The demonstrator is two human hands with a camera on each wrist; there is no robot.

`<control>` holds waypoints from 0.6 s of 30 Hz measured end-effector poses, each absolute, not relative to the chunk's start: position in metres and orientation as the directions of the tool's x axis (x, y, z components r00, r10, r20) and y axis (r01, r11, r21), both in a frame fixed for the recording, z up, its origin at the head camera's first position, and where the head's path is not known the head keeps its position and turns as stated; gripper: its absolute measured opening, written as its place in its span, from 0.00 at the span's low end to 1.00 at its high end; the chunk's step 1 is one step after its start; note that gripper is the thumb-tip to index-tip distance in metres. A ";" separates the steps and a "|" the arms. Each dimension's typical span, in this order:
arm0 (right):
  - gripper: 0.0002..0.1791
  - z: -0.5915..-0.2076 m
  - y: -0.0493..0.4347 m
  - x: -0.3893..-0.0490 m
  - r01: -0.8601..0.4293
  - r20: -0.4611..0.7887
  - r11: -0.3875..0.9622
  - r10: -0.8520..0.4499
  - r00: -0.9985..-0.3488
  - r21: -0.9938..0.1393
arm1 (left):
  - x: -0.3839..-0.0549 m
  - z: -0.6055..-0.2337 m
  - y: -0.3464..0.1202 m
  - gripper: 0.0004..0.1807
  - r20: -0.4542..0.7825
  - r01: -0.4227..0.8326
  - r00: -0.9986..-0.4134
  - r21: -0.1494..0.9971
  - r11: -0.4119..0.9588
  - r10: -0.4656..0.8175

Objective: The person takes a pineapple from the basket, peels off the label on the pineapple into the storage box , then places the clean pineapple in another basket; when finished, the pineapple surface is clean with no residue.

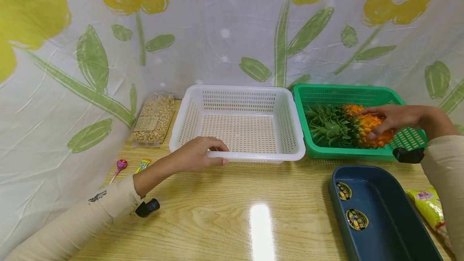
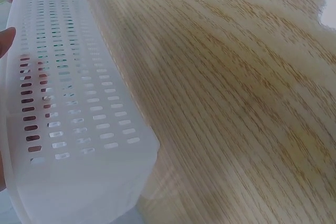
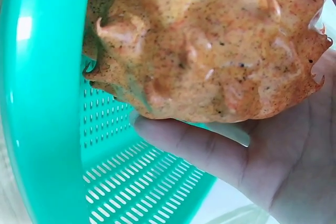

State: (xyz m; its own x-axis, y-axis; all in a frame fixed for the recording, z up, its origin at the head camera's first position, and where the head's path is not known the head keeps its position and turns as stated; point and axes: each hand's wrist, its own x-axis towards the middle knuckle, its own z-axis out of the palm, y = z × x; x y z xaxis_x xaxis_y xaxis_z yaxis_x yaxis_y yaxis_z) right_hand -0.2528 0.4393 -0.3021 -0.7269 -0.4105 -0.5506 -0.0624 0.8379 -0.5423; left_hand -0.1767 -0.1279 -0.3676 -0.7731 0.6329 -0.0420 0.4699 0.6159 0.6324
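Note:
My left hand (image 1: pixel 197 154) pinches the near rim of a white plastic basket (image 1: pixel 261 157), thumb outside and fingers over the inner side. Nothing lies inside that basket. Beside it on the right stands a green plastic basket (image 1: pixel 348 152) holding a pineapple (image 1: pixel 369 126), which lies on its side with its leafy crown to the left. My right hand (image 1: pixel 402 118) grips the orange body of the pineapple from above, fingers on the far side and thumb on the near side. In the right wrist view a digit presses along the spiky skin (image 3: pixel 210 51), close to the green wall.
A dark blue tray (image 1: pixel 384 208) with two round stickers sits at the front right, a yellow packet (image 1: pixel 429 206) beyond it. At left are a bag of kernels (image 1: pixel 154 118), a lollipop (image 1: pixel 121 165) and a small yellow wrapped candy (image 1: pixel 143 165). A flowered curtain (image 1: pixel 217 31) hangs behind.

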 end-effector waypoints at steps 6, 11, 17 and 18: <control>0.50 -0.298 0.439 -0.250 -0.055 -0.552 0.835 -0.411 -0.726 -0.548 | -0.177 -0.367 -0.129 0.13 -0.045 0.470 -0.774 0.629 0.619 0.632; 0.49 -0.297 0.439 -0.248 -0.089 -0.519 0.832 -0.422 -0.744 -0.548 | -0.177 -0.365 -0.130 0.15 -0.048 0.471 -0.773 0.624 0.623 0.632; 0.49 -0.298 0.440 -0.246 -0.077 -0.533 0.832 -0.420 -0.734 -0.549 | -0.176 -0.364 -0.129 0.15 -0.056 0.468 -0.772 0.624 0.625 0.634; 0.49 -0.299 0.440 -0.246 -0.069 -0.539 0.833 -0.415 -0.733 -0.548 | -0.176 -0.364 -0.129 0.15 -0.057 0.468 -0.771 0.624 0.626 0.634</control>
